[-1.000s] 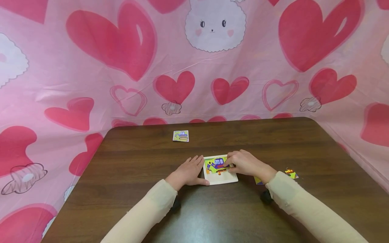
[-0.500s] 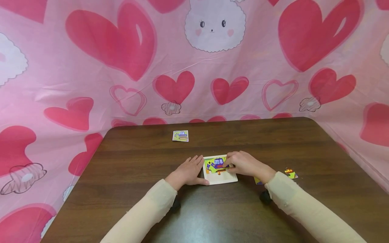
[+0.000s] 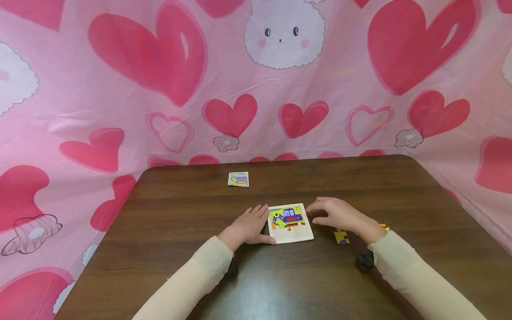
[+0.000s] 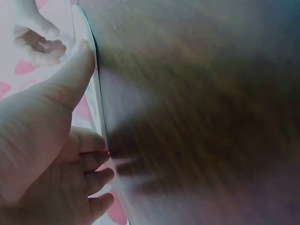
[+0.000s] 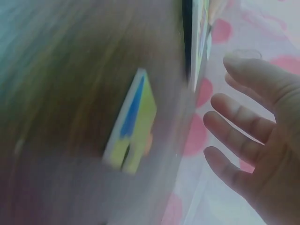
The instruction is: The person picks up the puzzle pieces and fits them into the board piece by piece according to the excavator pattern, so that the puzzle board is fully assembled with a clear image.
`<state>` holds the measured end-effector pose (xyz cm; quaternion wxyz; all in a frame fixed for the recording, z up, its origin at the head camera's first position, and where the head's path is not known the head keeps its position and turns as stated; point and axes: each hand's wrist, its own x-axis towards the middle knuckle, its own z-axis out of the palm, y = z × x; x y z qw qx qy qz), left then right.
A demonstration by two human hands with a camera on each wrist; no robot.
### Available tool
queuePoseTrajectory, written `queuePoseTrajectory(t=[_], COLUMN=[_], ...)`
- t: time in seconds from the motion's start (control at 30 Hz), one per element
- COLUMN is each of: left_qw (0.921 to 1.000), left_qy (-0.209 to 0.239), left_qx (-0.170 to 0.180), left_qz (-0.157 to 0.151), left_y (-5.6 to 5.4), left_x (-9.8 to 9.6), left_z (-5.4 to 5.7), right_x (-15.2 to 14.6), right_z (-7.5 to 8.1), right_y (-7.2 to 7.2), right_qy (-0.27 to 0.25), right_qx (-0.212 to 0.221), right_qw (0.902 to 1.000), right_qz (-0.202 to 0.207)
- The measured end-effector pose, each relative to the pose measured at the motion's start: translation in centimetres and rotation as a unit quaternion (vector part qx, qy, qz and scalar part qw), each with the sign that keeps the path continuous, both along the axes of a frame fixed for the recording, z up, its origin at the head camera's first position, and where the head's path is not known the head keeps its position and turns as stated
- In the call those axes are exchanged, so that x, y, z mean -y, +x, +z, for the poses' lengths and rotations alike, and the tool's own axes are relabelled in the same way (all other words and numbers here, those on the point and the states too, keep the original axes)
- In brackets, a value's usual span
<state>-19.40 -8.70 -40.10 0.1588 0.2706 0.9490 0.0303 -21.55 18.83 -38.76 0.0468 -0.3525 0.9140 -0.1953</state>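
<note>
The puzzle tray lies flat on the worktop, well apart from its left and right edges and back from its far edge. Fitted pieces, showing a blue digger, fill the tray's far portion; the strip along its near edge is bare white.

The left hand is spread, fingers extended at the tray's left edge, thumb at the near-left corner, covering part of that side. The right hand is relaxed, fingers apart and lightly bent, gripping nothing, just beside the tray's right edge; contact cannot be determined.

A loose piece, yellow-green and blue, lies between the tray and the right sleeve. A second piece lies farther toward the worktop's right edge, largely obstructed by the right wrist. A black device sits under that wrist. A picture card lies near the far edge, left of its middle. Heart-printed pink cloth hangs behind that edge.
</note>
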Motion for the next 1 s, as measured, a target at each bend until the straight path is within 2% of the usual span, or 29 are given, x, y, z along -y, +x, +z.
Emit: queuePoseTrajectory(t=[0.1,0.13,0.47,0.83,1.0], left_qw=[1.0,1.0,1.0,1.0,1.0], left_qy=[0.003,0.002,0.0,0.001,0.002], left_qx=[-0.002,0.002,0.006,0.008,0.004], left_qz=[-0.001,0.002,0.004,0.001,0.0], left_y=[0.1,0.2,0.2,0.4,0.3], left_x=[0.0,-0.1,-0.2,-0.1,-0.1], left_z=[0.0,0.3,0.2,0.4,0.3], right_x=[-1.1,-1.5,-4.1,-5.6,-5.9], right_z=[0.1,0.1,0.0,-0.4,-0.5], right_y=[0.2,0.3,1.8,3.3,3.8], right_qy=[-0.008,-0.008,0.009,0.012,0.008], right_qx=[0.007,0.007,0.031,0.044,0.031], right_qw=[0.9999,0.9999,0.9984,0.9985,0.9993], right_qz=[-0.009,-0.011,-0.046,-0.032,-0.018])
